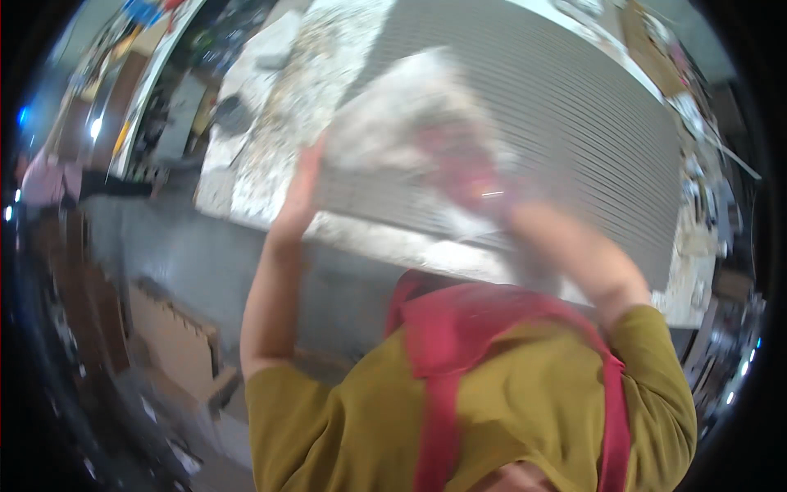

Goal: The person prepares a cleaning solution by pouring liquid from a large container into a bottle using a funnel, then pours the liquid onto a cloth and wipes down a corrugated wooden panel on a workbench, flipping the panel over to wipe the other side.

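A large grey panel (pixel 574 98) with fine parallel ridges lies on a worktable in front of me. My left hand (pixel 308 176) is at the panel's left edge, beside the white sheet-like thing; its fingers are blurred and partly hidden. Over the panel's near left part is a white, crumpled-looking cloth or sheet (pixel 402 107), smeared by motion. My right hand (pixel 479 184), strongly blurred and pinkish-red as if gloved, presses against its right side and seems to grip it. Pale dust-like haze hangs around that hand.
The worktable (pixel 303 98) has a rough surface crusted with white along its left and near sides. A grey block (pixel 273 60) and a dark round object (pixel 233 115) sit at its left. Cardboard (pixel 174 336) stands on the floor at lower left. Another person (pixel 61 180) is at far left.
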A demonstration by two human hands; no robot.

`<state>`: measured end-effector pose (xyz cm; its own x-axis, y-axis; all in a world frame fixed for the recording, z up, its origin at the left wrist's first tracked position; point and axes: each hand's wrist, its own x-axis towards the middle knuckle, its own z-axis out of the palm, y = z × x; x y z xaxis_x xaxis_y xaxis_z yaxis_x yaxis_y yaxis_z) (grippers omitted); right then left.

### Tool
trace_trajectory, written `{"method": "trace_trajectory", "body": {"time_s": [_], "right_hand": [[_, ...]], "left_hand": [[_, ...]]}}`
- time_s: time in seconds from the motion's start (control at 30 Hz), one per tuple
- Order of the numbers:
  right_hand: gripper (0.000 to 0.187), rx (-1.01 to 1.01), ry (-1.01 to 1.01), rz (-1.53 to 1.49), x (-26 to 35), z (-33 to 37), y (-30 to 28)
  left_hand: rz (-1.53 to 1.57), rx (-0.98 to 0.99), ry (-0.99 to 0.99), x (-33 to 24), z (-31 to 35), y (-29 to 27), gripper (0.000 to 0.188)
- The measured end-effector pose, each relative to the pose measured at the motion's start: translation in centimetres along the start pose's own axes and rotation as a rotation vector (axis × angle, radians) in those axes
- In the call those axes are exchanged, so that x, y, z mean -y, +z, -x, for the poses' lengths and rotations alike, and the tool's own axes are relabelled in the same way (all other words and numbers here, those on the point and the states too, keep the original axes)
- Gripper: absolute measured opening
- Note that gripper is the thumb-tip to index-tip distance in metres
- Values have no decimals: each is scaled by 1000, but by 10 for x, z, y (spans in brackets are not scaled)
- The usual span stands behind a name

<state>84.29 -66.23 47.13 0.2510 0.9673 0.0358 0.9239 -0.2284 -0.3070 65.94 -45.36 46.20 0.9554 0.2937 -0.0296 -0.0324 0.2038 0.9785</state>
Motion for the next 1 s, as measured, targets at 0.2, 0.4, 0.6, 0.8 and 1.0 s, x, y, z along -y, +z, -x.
{"method": "trace_trajectory", "body": {"time_s": [0.2,0.4,0.6,0.8,1.0], "right_hand": [[54,-214,-169,-8,19,31,-2],[39,-265,590,346,-161,263,-78],[46,-302,703,3,-114,268,-62],[54,-349,-46,-85,10,130,-9],[55,-185,517,144,-104,286,-40]], "left_hand": [[342,-67,78,22,11,-27,75],[-1208,-116,240,-24,48,59,81],[-1654,194,200,-21,8,92,103],[-1753,244,175,-14,10,86,79],[-1702,232,156,-19,15,94,101]]}}
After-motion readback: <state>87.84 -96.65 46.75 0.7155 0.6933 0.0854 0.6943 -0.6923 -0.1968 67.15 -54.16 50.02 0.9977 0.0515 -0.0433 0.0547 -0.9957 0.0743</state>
